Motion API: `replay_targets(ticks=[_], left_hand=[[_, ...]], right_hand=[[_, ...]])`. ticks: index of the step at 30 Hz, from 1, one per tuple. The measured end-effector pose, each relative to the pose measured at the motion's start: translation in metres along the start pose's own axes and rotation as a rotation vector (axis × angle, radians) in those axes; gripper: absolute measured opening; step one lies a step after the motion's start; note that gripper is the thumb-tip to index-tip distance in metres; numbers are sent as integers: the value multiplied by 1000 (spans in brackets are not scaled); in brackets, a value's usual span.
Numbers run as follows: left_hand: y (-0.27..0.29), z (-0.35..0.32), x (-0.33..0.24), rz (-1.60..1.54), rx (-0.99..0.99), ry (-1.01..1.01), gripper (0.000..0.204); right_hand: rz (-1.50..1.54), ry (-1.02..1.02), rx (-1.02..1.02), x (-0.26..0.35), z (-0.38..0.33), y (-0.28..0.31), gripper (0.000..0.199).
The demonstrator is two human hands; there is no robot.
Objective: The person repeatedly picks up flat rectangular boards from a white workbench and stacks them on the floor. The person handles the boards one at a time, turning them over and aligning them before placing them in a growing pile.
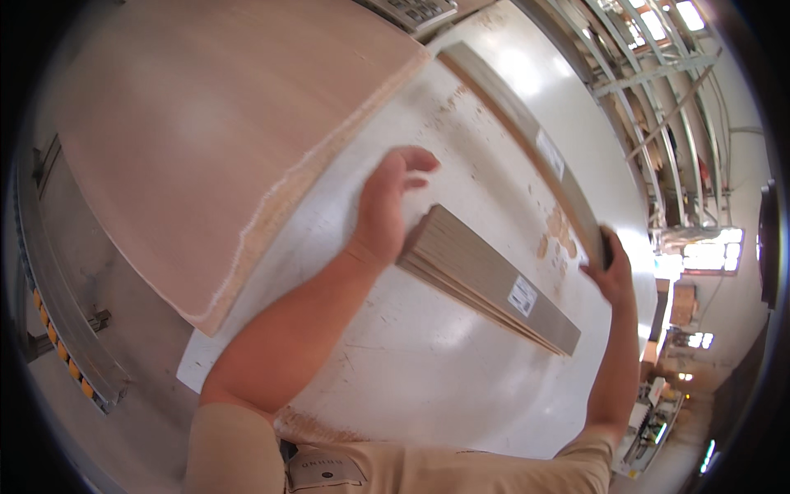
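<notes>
A stack of thin grey-brown strips (494, 284) with a white label lies on the white table (411, 370). My left hand (383, 210) rests against the stack's near left end, fingers spread and curled, holding nothing that I can see. My right hand (611, 272) grips the near end of a long grey board (527, 136) that runs along the table's far right edge.
A large tan wooden sheet stack (214, 140) covers the table's left part, its rough edge overhanging. A metal rail with orange rollers (62, 346) lies at the lower left. Metal racking (658, 74) rises at the upper right.
</notes>
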State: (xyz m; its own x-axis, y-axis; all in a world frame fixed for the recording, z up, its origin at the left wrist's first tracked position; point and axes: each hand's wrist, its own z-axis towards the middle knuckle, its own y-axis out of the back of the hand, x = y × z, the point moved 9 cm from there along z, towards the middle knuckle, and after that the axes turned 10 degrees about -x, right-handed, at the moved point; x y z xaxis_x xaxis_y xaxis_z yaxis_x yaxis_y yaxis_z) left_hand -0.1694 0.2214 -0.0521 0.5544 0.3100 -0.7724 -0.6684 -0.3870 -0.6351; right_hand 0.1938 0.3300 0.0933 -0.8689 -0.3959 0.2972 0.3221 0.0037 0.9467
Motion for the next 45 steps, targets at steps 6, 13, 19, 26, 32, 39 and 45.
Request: replay_targets(ticks=[6, 13, 19, 26, 32, 39, 45], left_hand=[[-12, 1, -6, -37, 43, 17, 62], [-36, -19, -3, 328, 394, 52, 40], [-34, -18, -1, 382, 412, -29, 41], [-33, -31, -17, 343, 350, -75, 34], [2, -90, -38, 503, 254, -118, 28], [78, -198, -98, 525, -196, -322, 34], [98, -378, -95, 1125, -760, -349, 82]], right_hand=[[50, -50, 119, 2, -139, 22, 73], [-94, -19, 187, 3, -141, -13, 97], [-189, 25, 258, 3, -134, -39, 104], [-246, 97, 235, 7, -155, -40, 101], [-221, 204, 199, 34, -214, -43, 94], [-108, 325, 231, 85, -279, -45, 92], [-56, 334, 176, 125, -338, -46, 93]])
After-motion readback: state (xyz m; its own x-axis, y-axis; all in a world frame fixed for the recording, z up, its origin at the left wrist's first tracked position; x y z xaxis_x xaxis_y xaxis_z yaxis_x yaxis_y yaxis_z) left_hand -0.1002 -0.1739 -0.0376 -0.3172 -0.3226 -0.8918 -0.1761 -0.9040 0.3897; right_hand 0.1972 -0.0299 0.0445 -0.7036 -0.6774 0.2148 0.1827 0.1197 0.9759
